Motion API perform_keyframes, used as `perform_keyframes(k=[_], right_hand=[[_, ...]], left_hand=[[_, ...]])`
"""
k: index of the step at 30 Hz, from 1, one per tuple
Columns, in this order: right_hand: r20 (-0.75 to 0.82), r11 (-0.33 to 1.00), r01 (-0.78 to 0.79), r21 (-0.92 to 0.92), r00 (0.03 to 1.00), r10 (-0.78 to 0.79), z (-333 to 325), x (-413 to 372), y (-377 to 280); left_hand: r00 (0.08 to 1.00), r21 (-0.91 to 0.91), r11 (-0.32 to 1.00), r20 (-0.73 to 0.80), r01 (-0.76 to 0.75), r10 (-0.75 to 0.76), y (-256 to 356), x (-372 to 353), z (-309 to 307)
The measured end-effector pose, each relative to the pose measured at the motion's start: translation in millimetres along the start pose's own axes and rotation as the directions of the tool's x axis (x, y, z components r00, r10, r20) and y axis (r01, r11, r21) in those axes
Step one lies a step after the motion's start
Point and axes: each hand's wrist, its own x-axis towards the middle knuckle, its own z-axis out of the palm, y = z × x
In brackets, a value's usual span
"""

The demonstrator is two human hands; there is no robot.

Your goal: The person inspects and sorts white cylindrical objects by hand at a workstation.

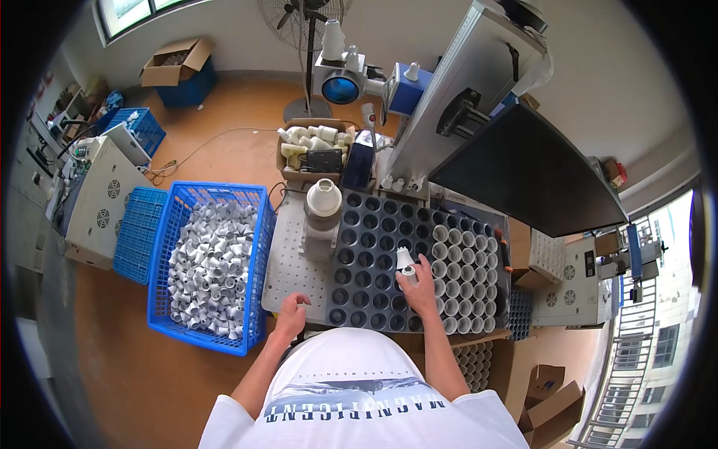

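Note:
My right hand (pixel 420 288) is over the black tray (pixel 363 258) of round holes, with its fingers closed around white tapered plastic cups. One cup (pixel 404 258) points away from me, and a second cup (pixel 408 274) shows nearer the fingertips. Rows of similar white cups (pixel 466 274), open ends up, fill the tray's right part. My left hand (pixel 291 314) hovers by the near edge of the perforated metal plate (pixel 288 258), fingers loosely bent and apart, holding nothing. On that plate, a white cup (pixel 324 199) sits on a round metal holder (pixel 320 232).
At left, a blue crate (pixel 158 288) holds a heap of white cups. A carton (pixel 302 176) of white fittings stands behind the plate. The laser head (pixel 341 86) overhangs the far side, and a black monitor (pixel 527 172) leans over the tray's right end.

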Motion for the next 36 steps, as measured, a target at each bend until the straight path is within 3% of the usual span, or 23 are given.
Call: perform_keyframes(k=[1,2,5,6,12,18,22,28,35,36], right_hand=[[-0.036,1.0,-0.005,0.009,0.999,0.005,-4.2,-2.4,-4.4],[-0.119,0.994,-0.04,0.101,0.992,0.052,-6.2,-5.9,-9.8],[-0.025,0.966,-0.165,0.201,0.984,0.174,-23.5,-10.1,-27.7],[-0.075,0.982,-0.08,0.171,0.993,0.094,-23.9,-11.3,-28.9],[0.0,0.932,-0.108,0.347,0.993,0.116,-18.7,-10.0,-38.5],[0.015,0.929,-0.11,0.352,0.994,0.112,-6.6,-14.8,-37.3],[0.02,0.948,-0.116,0.295,0.993,0.116,-9.1,-15.3,-44.6],[0.032,0.955,-0.134,0.265,0.991,0.131,-10.7,-13.5,-46.9],[0.048,0.958,-0.053,0.282,0.998,0.041,-15.6,13.0,-73.2],[0.05,0.954,-0.027,0.298,0.999,0.013,-16.7,22.7,-86.8]], left_hand=[[0.998,-0.05,0.997,-0.016,0.065,-0.066,7.5,1.6,-3.4],[0.989,0.034,0.993,-0.084,-0.116,0.118,-7.4,9.6,-2.9],[0.984,-0.026,0.988,-0.101,-0.153,0.15,6.8,31.3,-19.3],[0.981,-0.081,0.983,-0.12,-0.165,0.154,17.4,37.2,-24.3],[0.966,-0.116,0.967,-0.158,-0.225,0.205,64.6,65.4,-43.6],[0.911,-0.109,0.925,-0.251,-0.363,0.328,82.0,97.5,-54.2],[0.913,-0.131,0.934,-0.294,-0.333,0.284,106.0,111.7,-64.8],[0.875,-0.121,0.909,-0.347,-0.398,0.337,141.1,135.8,-75.2],[0.769,-0.116,0.821,-0.442,-0.559,0.462,206.0,157.9,-58.8],[0.777,-0.102,0.815,-0.387,-0.571,0.496,208.1,165.5,-50.6]])
